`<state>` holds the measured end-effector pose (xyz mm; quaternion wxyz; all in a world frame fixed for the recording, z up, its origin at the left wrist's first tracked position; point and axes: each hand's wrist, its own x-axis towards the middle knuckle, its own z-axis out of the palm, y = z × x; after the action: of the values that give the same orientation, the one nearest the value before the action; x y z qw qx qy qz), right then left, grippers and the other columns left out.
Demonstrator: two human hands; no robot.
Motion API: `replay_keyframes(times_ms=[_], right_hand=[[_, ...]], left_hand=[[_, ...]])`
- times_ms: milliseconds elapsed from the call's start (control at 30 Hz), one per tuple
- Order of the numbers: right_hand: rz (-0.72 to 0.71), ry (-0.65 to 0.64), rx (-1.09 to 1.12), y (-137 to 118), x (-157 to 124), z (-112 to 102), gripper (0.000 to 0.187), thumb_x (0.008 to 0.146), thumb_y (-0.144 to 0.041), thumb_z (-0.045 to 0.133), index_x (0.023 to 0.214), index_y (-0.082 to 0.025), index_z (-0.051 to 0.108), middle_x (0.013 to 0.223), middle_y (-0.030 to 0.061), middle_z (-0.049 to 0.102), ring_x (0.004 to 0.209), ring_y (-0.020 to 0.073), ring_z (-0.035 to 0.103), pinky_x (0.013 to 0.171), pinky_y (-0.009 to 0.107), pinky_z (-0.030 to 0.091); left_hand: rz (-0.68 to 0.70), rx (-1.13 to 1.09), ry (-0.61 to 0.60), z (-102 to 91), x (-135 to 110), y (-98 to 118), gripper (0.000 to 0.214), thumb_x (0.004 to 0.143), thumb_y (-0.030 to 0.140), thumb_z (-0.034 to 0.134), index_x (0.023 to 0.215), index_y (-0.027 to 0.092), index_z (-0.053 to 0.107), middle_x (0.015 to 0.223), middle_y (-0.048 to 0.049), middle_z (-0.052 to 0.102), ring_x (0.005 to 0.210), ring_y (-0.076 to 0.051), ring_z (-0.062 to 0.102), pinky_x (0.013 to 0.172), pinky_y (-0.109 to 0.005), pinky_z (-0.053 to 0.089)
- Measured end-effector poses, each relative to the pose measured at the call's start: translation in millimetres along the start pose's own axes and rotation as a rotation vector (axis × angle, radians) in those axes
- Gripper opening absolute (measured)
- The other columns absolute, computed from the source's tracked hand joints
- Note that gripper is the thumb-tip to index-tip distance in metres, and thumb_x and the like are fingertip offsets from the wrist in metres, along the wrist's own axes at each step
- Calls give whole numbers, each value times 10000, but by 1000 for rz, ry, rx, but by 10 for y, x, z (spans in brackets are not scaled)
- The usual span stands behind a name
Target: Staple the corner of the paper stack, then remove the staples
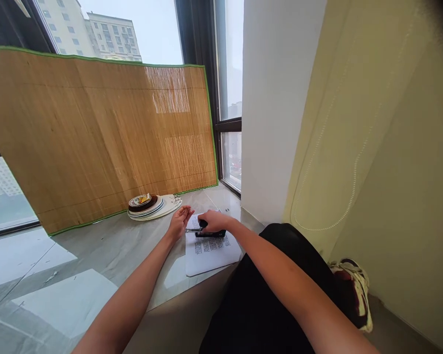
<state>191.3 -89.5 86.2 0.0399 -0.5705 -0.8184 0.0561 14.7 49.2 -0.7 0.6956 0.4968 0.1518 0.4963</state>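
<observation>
Forearms (283, 268) foremost, right hand (214, 221) grips black stapler (211, 234) and left hand (179, 222), contents unclear, curls near stacked plates (147, 212).

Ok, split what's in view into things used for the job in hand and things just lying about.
In use:
- black stapler, gripped by the right hand
- printed sheet beneath it

Lying about:
- stacked plates
- upright bamboo mat

Bare forearms (132, 290), black trousers (249, 307), maroon-white shoe (360, 290)
</observation>
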Motion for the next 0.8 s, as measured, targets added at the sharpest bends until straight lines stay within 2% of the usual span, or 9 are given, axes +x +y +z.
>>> replay_keyframes(times_ms=[133,267,400,533,700,800], right_hand=[[216,107,13,89,-102,-102,342,879,-307,672,1209,-220,701,1206,111,760,1051,262,729,723,286,470],[343,102,10,125,-185,-159,358,879,-275,656,1231,-228,707,1258,131,743,1055,272,740,737,297,502],[331,19,-21,130,-216,-159,375,864,-267,678,1234,-221,719,1263,144,747,1076,296,744,778,326,544],[288,-48,-34,120,-215,-131,379,858,-265,681,1229,-207,735,1272,155,750,1077,312,750,794,348,568],[257,-13,-11,126,-191,-106,401,862,-264,677,1259,-231,731,1274,137,757,1090,295,750,804,330,567],[249,-3,1,138,-177,-95,418,869,-269,670,1283,-236,724,1280,138,757,1104,298,749,802,327,564]], left_hand=[[-39,47,-34,-24,12,-44,465,714,402,981,1022,163,726,829,12,675,817,-106,697,1018,-296,591],[-19,144,-49,12,19,-87,557,677,542,967,985,172,687,835,22,660,779,-110,687,895,-290,610],[100,359,-78,64,-14,-46,545,734,605,906,976,175,674,928,-31,737,836,-157,710,878,-329,596],[161,557,-178,111,-83,17,503,830,558,850,1133,188,696,1047,-110,804,999,-248,753,930,-396,581],[166,660,-305,163,-118,-12,442,907,581,756,1131,200,737,1180,-133,800,1162,-294,740,1042,-450,556],[167,722,-366,159,-115,-53,409,933,565,725,1141,214,736,1173,-113,804,1155,-285,746,1045,-445,557]])
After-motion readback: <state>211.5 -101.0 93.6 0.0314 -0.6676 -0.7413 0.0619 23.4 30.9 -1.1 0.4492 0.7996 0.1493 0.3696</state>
